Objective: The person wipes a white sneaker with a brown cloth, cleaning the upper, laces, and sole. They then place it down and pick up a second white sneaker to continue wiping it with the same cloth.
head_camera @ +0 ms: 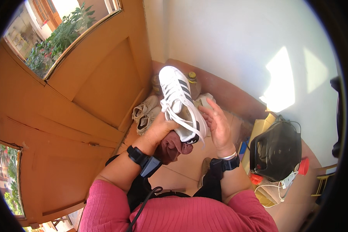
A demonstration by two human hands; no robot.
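A white sneaker with black side stripes (177,87) is held up before me, its toe pointing away and its white laces hanging loose over the opening. My left hand (162,126) grips it from the left side, thumb near the shoe's opening. Below the heel bunches a maroon cloth (172,148), by the same hand; whether the fingers hold it is hidden. My right hand (219,124) is raised just right of the shoe with fingers apart and nothing in it. A silvery bangle (228,156) circles the right wrist.
An orange wooden door (104,78) stands along my left. Worn white shoes (146,111) sit on the tiled floor beside it. A yellow-capped container (192,76) stands by the wall. To my right are a black appliance or case (275,150), a white power strip (288,180) and a red cup-like object (303,166).
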